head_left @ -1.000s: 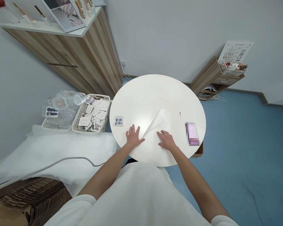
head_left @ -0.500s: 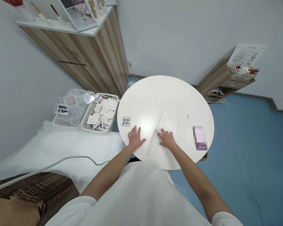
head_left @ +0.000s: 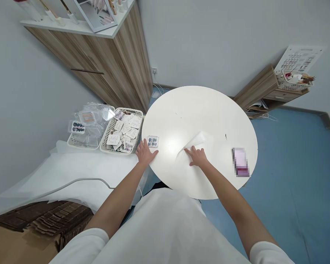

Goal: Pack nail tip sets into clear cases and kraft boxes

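Observation:
My left hand [head_left: 146, 153] is open at the left edge of the round white table [head_left: 209, 110], its fingers spread. Just right of its fingertips lies a small clear case [head_left: 153, 141] with blue oval pieces in it; I cannot tell if they touch. My right hand [head_left: 198, 157] presses on a thin white sheet [head_left: 198, 139] near the middle of the table, with its index finger stretched out and the other fingers somewhat bent. Around that index finger the sheet is creased, and its upper part is folded. Nothing shows as gripped in either hand.
Left of the table stand a basket of printed cards [head_left: 126, 130] and a basket of clear packaging [head_left: 89, 126]. A blurred-out pink object [head_left: 240, 162] lies at the table's right. A wooden cabinet [head_left: 121, 55] rises behind left; a low shelf [head_left: 264, 88] stands behind right.
My left hand has moved left, from the tabletop to beside the clear case at the edge. Under my right hand the sheet has become more creased and folded. The view has shifted slightly.

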Demonstrator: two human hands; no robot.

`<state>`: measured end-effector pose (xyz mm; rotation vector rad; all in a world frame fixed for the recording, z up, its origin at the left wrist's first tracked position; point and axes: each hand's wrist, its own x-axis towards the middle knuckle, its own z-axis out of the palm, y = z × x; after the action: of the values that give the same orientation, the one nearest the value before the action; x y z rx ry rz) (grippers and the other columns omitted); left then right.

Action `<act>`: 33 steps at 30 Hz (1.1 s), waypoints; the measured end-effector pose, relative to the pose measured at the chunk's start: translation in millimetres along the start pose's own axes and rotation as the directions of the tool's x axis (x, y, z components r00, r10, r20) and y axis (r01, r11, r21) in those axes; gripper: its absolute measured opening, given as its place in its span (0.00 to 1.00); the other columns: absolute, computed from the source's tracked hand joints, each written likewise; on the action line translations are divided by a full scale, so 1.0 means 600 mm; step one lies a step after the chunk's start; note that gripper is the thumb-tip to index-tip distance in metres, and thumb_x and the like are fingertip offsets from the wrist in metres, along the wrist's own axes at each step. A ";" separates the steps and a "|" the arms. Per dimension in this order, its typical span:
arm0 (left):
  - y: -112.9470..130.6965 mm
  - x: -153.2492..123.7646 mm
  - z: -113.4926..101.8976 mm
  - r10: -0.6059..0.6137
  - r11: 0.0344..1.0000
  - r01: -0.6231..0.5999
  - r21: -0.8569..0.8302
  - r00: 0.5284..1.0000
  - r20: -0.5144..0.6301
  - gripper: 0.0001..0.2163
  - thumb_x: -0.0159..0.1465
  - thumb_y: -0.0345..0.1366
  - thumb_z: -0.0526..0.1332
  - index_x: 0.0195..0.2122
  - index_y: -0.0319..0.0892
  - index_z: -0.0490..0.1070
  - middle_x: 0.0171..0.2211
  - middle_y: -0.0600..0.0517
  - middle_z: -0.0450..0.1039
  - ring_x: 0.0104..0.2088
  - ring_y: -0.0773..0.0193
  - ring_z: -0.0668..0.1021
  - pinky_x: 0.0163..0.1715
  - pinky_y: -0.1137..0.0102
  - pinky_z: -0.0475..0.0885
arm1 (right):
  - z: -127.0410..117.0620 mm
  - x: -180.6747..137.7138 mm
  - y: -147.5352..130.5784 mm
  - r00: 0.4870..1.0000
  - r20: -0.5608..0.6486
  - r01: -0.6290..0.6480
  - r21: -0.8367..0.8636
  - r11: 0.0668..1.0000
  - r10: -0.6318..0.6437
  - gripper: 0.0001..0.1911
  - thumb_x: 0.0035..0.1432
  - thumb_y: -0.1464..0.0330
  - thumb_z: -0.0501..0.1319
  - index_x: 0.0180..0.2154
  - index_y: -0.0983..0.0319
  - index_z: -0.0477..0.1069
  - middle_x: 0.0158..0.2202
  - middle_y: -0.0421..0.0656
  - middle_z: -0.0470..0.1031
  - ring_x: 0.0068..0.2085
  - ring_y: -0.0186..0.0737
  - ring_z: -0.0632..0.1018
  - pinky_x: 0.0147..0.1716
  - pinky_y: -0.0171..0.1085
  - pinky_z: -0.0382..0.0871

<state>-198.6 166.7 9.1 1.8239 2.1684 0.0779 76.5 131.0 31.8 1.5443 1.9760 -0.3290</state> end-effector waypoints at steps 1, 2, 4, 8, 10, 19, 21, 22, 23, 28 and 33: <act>0.000 0.006 0.000 -0.016 1.000 0.016 -0.011 1.000 0.023 0.43 0.48 0.54 0.57 0.59 0.38 0.39 0.59 0.37 0.46 0.55 0.43 0.56 0.48 0.52 0.56 | 0.000 0.000 0.000 1.000 0.006 -0.001 -0.004 1.000 0.001 0.48 0.40 0.54 0.63 0.58 0.48 0.38 0.52 0.51 0.56 0.34 0.43 0.70 0.35 0.40 0.54; 0.001 0.011 0.001 -0.026 0.999 0.027 -0.022 0.999 0.039 0.44 0.47 0.55 0.57 0.59 0.38 0.39 0.58 0.37 0.48 0.55 0.42 0.56 0.47 0.52 0.57 | 0.000 0.000 -0.001 1.000 0.012 -0.003 -0.009 1.000 0.003 0.49 0.39 0.54 0.63 0.58 0.48 0.38 0.52 0.51 0.56 0.34 0.43 0.70 0.35 0.40 0.54; 0.006 0.017 0.003 -0.039 0.999 0.040 -0.033 0.998 0.042 0.44 0.46 0.56 0.57 0.59 0.39 0.39 0.57 0.37 0.51 0.54 0.42 0.57 0.46 0.53 0.58 | 0.000 -0.001 -0.002 1.000 0.023 -0.002 -0.016 1.000 0.003 0.50 0.39 0.55 0.64 0.58 0.48 0.37 0.52 0.51 0.56 0.34 0.43 0.70 0.34 0.40 0.54; 0.022 0.025 0.005 -0.029 0.999 0.030 -0.034 1.000 0.008 0.42 0.47 0.55 0.57 0.58 0.39 0.43 0.54 0.37 0.54 0.53 0.43 0.58 0.46 0.53 0.57 | -0.002 -0.004 -0.004 0.999 0.045 -0.007 -0.018 1.000 0.008 0.52 0.38 0.56 0.65 0.58 0.48 0.33 0.51 0.51 0.56 0.34 0.43 0.70 0.33 0.39 0.55; 0.029 0.028 0.006 -0.040 0.998 0.040 -0.048 0.999 0.004 0.40 0.48 0.53 0.57 0.58 0.39 0.44 0.53 0.38 0.56 0.52 0.44 0.59 0.45 0.54 0.58 | -0.002 -0.004 -0.004 0.999 0.048 -0.009 -0.013 1.000 0.010 0.53 0.38 0.56 0.65 0.58 0.48 0.32 0.51 0.51 0.56 0.35 0.43 0.70 0.32 0.39 0.55; 0.074 -0.052 0.004 0.110 0.983 -0.108 -0.148 0.994 0.009 0.38 0.49 0.51 0.58 0.57 0.40 0.45 0.51 0.41 0.58 0.51 0.49 0.62 0.46 0.57 0.59 | 0.006 -0.001 0.009 0.999 0.032 0.039 0.025 0.999 -0.040 0.54 0.39 0.54 0.64 0.58 0.47 0.29 0.51 0.51 0.55 0.36 0.43 0.69 0.32 0.38 0.57; 0.095 -0.094 0.003 0.208 0.962 -0.201 -0.184 0.978 0.019 0.38 0.49 0.51 0.58 0.57 0.41 0.44 0.51 0.43 0.59 0.51 0.50 0.62 0.47 0.58 0.59 | 0.008 0.000 0.015 0.998 0.019 0.064 0.037 0.997 -0.065 0.53 0.39 0.53 0.63 0.58 0.47 0.30 0.52 0.51 0.55 0.37 0.45 0.70 0.32 0.38 0.58; 0.106 -0.115 0.004 0.267 0.946 -0.256 -0.200 0.963 0.029 0.38 0.49 0.51 0.59 0.58 0.42 0.44 0.51 0.43 0.59 0.51 0.50 0.62 0.47 0.59 0.59 | 0.009 0.000 0.018 0.997 0.009 0.077 0.045 0.996 -0.077 0.53 0.39 0.52 0.63 0.58 0.47 0.31 0.52 0.51 0.54 0.38 0.45 0.70 0.32 0.38 0.58; 0.117 -0.134 0.005 0.308 0.932 -0.294 -0.212 0.951 0.036 0.38 0.49 0.51 0.59 0.58 0.42 0.44 0.51 0.44 0.59 0.51 0.51 0.62 0.47 0.60 0.59 | 0.009 0.001 0.021 0.996 -0.002 0.089 0.053 0.995 -0.089 0.52 0.38 0.52 0.63 0.58 0.48 0.33 0.53 0.51 0.54 0.39 0.46 0.69 0.33 0.38 0.58; 0.159 -0.206 0.025 0.385 0.910 -0.343 -0.233 0.907 0.171 0.37 0.48 0.49 0.60 0.57 0.46 0.46 0.51 0.47 0.58 0.50 0.52 0.63 0.45 0.62 0.59 | 0.012 0.004 0.031 0.989 -0.032 0.145 0.078 0.986 -0.143 0.49 0.38 0.51 0.63 0.58 0.49 0.39 0.54 0.52 0.52 0.41 0.48 0.70 0.34 0.39 0.59; 0.182 -0.234 0.060 0.350 0.932 -0.309 -0.188 0.901 0.258 0.37 0.47 0.47 0.61 0.56 0.45 0.47 0.49 0.46 0.60 0.48 0.52 0.64 0.43 0.63 0.60 | 0.010 0.008 0.042 0.981 -0.031 0.194 0.088 0.977 -0.192 0.47 0.41 0.52 0.62 0.58 0.50 0.39 0.54 0.52 0.53 0.40 0.47 0.71 0.35 0.40 0.59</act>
<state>-64.9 46.0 28.2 1.9636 1.6018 0.0370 101.5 138.9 28.1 1.4179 2.1611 -0.4893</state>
